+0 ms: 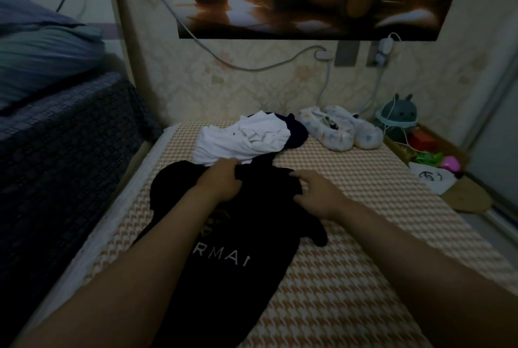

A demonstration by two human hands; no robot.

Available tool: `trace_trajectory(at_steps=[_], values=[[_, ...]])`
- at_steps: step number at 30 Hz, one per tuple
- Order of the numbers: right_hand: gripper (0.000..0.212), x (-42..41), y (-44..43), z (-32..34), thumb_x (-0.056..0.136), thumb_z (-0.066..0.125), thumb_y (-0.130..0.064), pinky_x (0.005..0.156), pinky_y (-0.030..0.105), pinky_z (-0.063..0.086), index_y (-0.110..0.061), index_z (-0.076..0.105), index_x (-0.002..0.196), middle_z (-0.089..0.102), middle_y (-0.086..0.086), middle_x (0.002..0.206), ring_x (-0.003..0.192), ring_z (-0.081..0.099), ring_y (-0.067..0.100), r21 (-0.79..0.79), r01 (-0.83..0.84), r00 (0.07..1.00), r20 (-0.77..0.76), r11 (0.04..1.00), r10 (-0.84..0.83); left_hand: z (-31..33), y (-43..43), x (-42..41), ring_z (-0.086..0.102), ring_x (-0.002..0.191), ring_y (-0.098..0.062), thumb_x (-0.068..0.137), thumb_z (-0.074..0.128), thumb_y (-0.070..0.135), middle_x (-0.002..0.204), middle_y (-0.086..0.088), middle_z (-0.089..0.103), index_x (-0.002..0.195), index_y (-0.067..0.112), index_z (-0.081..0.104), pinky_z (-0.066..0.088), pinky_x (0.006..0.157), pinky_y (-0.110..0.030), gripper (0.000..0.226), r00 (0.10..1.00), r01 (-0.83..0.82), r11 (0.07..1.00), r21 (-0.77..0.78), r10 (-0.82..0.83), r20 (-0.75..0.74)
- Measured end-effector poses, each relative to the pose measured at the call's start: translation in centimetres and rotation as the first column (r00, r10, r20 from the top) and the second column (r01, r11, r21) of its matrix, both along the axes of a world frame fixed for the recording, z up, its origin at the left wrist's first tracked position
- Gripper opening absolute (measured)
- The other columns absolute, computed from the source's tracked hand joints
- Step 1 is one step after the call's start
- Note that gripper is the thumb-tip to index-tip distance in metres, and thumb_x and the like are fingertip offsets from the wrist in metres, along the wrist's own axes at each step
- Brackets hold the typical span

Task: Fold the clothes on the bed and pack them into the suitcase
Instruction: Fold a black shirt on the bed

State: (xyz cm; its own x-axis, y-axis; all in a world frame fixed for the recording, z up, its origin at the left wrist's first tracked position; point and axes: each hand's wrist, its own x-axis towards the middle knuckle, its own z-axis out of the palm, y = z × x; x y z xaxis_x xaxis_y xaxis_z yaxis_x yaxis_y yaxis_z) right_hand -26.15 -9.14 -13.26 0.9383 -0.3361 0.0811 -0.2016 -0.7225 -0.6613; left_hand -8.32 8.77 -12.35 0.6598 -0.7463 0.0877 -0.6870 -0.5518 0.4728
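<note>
Black T-shirt [224, 258], soft and limp, near the left edge of the bed [350, 263]: left hand [224, 180] pinches its far edge, right hand [316, 193] touches it, grip unclear; shoulders likely offer the best hold.

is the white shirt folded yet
No, the white shirt lies crumpled in a heap beyond the black shirt.
</note>
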Motion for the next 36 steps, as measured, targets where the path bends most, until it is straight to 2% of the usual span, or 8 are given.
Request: trace_trajectory(at_steps=[3, 6, 11, 15, 24, 28, 32, 36], values=[[0.078, -1.4, 0.4, -0.8, 0.067, 0.052, -0.057, 0.114, 0.039, 0.030, -0.035, 0.043, 0.142, 0.027, 0.002, 0.156, 0.142, 0.027, 0.021, -0.290, -0.159, 0.974, -0.200, 0.944, 0.102, 0.9, 0.0, -4.9, 0.062, 0.089, -0.014, 0.087, 0.064, 0.042, 0.101, -0.001, 0.067, 0.096, 0.015, 0.068, 0.049, 0.076, -0.025, 0.028, 0.987, 0.142, 0.966, 0.217, -0.123, -0.100], [0.084, -2.5, 1.6, -1.1, 0.069, 0.055, -0.055, 0.116, 0.040, 0.023, -0.043, 0.028, 0.147, 0.008, -0.001, 0.162, 0.146, 0.015, 0.022, -0.444, -0.376, 0.888, -0.424, 0.813, 0.178, 0.4, 0.5, -9.5, 0.062, 0.079, -0.012, 0.075, 0.064, 0.068, 0.086, 0.003, 0.066, 0.080, 0.022, 0.065, 0.046, 0.065, -0.025, 0.046, 0.965, 0.229, 0.893, 0.388, -0.156, -0.210], [0.063, -2.8, 2.6, -0.6, 0.087, 0.063, -0.027, 0.078, 0.030, 0.039, -0.035, 0.039, 0.145, 0.049, 0.003, 0.131, 0.113, 0.053, 0.025, -0.660, -0.443, 0.877, -0.461, 0.607, 0.138, 0.1, 0.7, -12.8, 0.061, 0.095, -0.017, 0.069, 0.071, 0.066, 0.110, -0.001, 0.064, 0.110, 0.019, 0.060, 0.052, 0.084, -0.032, 0.064, 0.974, 0.223, 0.789, 0.573, -0.203, -0.101], [0.041, -2.7, 1.6, 0.0, 0.098, 0.050, -0.014, 0.094, 0.031, 0.037, -0.015, 0.049, 0.139, 0.047, 0.011, 0.137, 0.120, 0.049, 0.027, -0.636, -0.384, 0.865, -0.502, 0.670, 0.019, 0.1, 0.1, -13.0, 0.053, 0.081, -0.016, 0.090, 0.058, 0.037, 0.097, -0.006, 0.060, 0.088, 0.014, 0.056, 0.045, 0.071, -0.028, 0.024, 0.976, 0.218, 0.815, 0.538, -0.173, -0.133], [0.021, -5.6, -6.9, 1.3, 0.099, 0.041, -0.013, 0.080, 0.032, 0.043, -0.013, 0.061, 0.106, 0.054, 0.008, 0.120, 0.101, 0.057, 0.023, -0.783, 0.071, 0.950, -0.137, 0.618, -0.282, 0.2, -7.5, -15.1, 0.057, 0.083, -0.022, 0.101, 0.046, 0.026, 0.084, -0.003, 0.058, 0.082, 0.011, 0.056, 0.040, 0.073, -0.028, 0.027, 0.966, 0.204, 0.979, 0.014, -0.199, -0.166], [0.038, -7.6, -10.5, -0.3, 0.099, 0.044, -0.027, 0.113, 0.061, 0.008, -0.022, 0.047, 0.136, 0.029, 0.011, 0.151, 0.144, 0.017, 0.032, -0.805, 0.018, 0.844, -0.306, 0.593, -0.441, -0.9, -11.6, -18.5, 0.064, 0.103, -0.021, 0.096, 0.056, 0.023, 0.128, -0.006, 0.059, 0.143, 0.017, 0.039, 0.054, 0.085, -0.033, 0.050, 0.814, 0.326, 0.944, 0.054, -0.251, -0.523], [0.059, -8.5, -10.3, -1.3, 0.097, 0.048, -0.037, 0.114, 0.064, -0.004, -0.032, 0.024, 0.151, -0.003, 0.010, 0.162, 0.148, -0.008, 0.033, -0.758, -0.163, 0.826, -0.455, 0.632, -0.332, -1.6, -10.8, -18.0, 0.061, 0.108, -0.017, 0.095, 0.058, 0.021, 0.131, -0.002, 0.057, 0.144, 0.024, 0.038, 0.050, 0.096, -0.033, 0.054, 0.853, 0.382, 0.922, 0.069, -0.322, -0.411], [0.071, -7.8, -7.5, -0.3, 0.087, 0.062, -0.026, 0.117, 0.050, 0.014, -0.036, 0.030, 0.149, 0.015, 0.002, 0.160, 0.148, 0.009, 0.024, -0.624, -0.268, 0.879, -0.470, 0.734, -0.078, -1.3, -6.8, -16.2, 0.057, 0.114, -0.010, 0.092, 0.061, 0.028, 0.130, 0.002, 0.059, 0.136, 0.023, 0.051, 0.040, 0.093, -0.016, 0.045, 0.917, 0.367, 0.925, 0.099, -0.341, -0.207]])
